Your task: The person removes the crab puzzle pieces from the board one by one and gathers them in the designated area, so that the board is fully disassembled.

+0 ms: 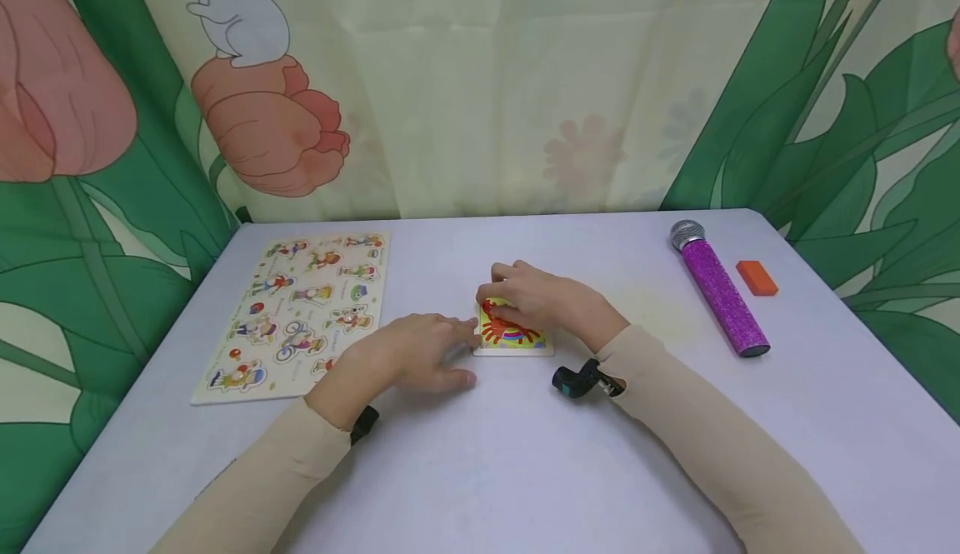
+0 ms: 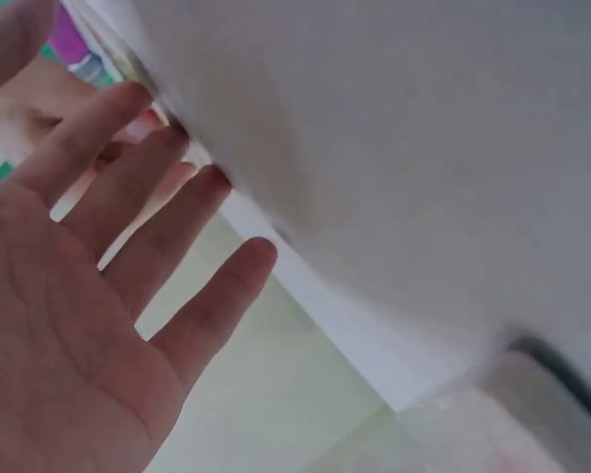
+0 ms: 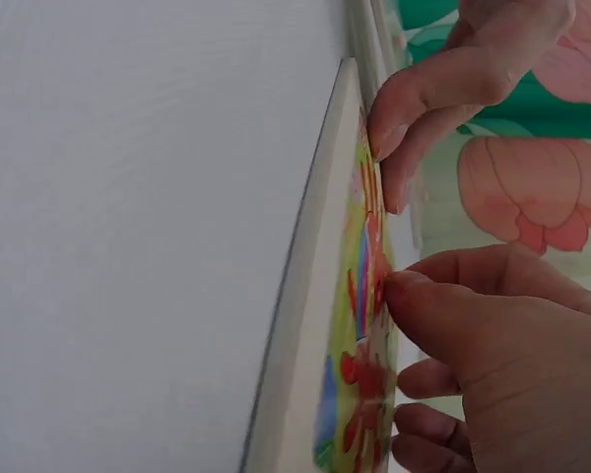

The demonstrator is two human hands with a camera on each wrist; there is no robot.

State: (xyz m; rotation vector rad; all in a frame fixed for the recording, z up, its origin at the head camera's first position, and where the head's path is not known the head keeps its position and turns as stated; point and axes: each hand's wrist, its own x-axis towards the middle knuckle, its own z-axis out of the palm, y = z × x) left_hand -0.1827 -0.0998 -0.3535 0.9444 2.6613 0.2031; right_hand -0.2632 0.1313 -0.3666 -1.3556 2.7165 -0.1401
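A small square crab puzzle [image 1: 513, 339] with a red crab and rainbow on yellow lies flat mid-table. From above, my right hand [image 1: 536, 297] reaches over its far part with bent fingers. In the right wrist view, the thumb and index finger of the right hand [image 3: 532, 365] come together at the picture on the puzzle [image 3: 360, 325]. Fingertips of my left hand [image 1: 423, 352] rest at the puzzle's left edge, fairly straight, the thumb apart near the tabletop. Spread fingers of the left hand [image 2: 89, 276] show in the left wrist view.
A large picture board [image 1: 300, 312] with several cartoon figures lies at left. On the right are a glittery purple microphone [image 1: 716, 296] and an orange block [image 1: 757, 278]. Behind the white table [image 1: 480, 471] hangs a patterned curtain [image 1: 480, 87].
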